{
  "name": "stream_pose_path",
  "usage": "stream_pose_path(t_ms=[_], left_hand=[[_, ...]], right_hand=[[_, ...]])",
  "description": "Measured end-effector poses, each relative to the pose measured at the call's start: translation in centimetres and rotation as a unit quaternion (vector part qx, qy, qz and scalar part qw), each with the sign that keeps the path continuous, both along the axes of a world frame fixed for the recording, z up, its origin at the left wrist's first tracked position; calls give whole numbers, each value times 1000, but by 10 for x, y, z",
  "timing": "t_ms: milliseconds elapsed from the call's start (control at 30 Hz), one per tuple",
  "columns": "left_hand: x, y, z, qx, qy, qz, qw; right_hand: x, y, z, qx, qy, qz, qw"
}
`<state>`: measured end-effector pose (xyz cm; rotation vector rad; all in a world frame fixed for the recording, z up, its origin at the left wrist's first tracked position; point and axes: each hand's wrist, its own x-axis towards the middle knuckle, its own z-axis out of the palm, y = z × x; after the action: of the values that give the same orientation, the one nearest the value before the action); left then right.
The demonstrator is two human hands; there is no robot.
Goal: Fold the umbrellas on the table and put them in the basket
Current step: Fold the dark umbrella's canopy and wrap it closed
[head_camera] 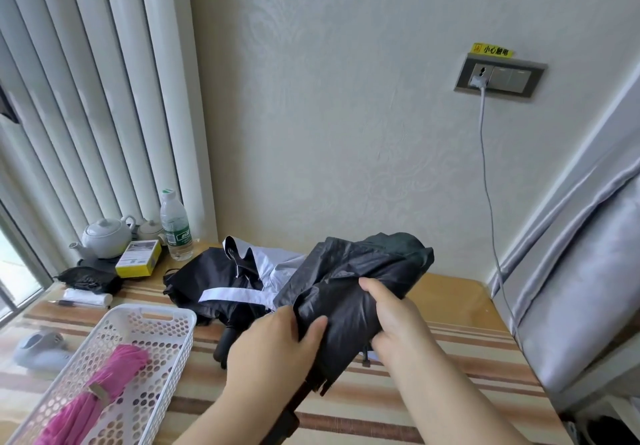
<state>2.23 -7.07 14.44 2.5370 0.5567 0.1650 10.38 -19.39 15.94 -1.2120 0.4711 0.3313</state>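
Daylight fills the room, bright and soft, coming from the window (14, 271) at the left edge, where the pane is blown out to near white. The curtain (86, 98) folds in the upper left show pale grey shading between lit ridges. The wall (346, 98) is evenly lit, with no hard shadows. A glossy sheen lies on the table (450, 306), strongest near the lower left, where reflections wash out the stripes. The wide lens bends straight lines: the curtain and the right edge lean outward. Detail is slightly soft overall, with smeared compression on the black fabric (346, 288) at centre.
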Motion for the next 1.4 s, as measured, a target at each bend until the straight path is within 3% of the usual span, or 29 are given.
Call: stream_pose_path(t_ms=[67,133,200,300,367,433,500,633,700,800,900,967,1000,1033,1100,1133,1200,1300,1400], left_hand=[[5,7,4,-130,40,4,991],[9,12,6,-260,104,16,960],[11,16,8,-418,155,34,895],[14,21,9,-641,156,10,751],[15,20,8,-681,143,-6,718],[16,15,3,-687,112,6,718],[19,10,-3,-653,54,46,754],[18,-6,-4,-431,-90,85,894],[10,-18,3,-311,-137,73,938],[0,-25,6,-166,-116,41,978],[-1,-21,4,-184,-127,26,974],[4,-14,9,-262,-95,22,960],[7,-8,14,-319,-40,10,947],[8,-2,21,-390,44,-9,920],[7,7,32,-512,198,-88,831],[8,10,30,-548,227,-122,796],[8,12,24,-611,204,-156,749],[2,3,21,-639,95,-143,749],[-1,-2,26,-589,32,-126,798]], right_hand=[[-2,1,4,26,-12,4,1000],[-4,1,8,47,-23,11,999],[-6,2,10,64,-35,20,997],[-7,2,10,92,-60,41,993],[-8,0,11,111,-79,63,989],[-8,-1,12,128,-93,79,984],[-8,-2,12,134,-101,80,983],[-8,5,12,74,-115,15,991],[-9,7,9,46,-113,-27,992],[-11,3,10,67,-89,-59,992],[-12,-3,14,96,-62,-52,992],[-11,-6,14,102,-71,-45,991],[-10,-7,15,110,-81,-43,990],[-10,-8,15,117,-92,-37,988],[-10,-8,16,131,-123,-11,984],[-9,-8,16,144,-139,8,980],[-7,-9,14,163,-154,49,973],[-4,-13,16,166,-159,85,970],[1,-17,24,150,-178,63,971]])
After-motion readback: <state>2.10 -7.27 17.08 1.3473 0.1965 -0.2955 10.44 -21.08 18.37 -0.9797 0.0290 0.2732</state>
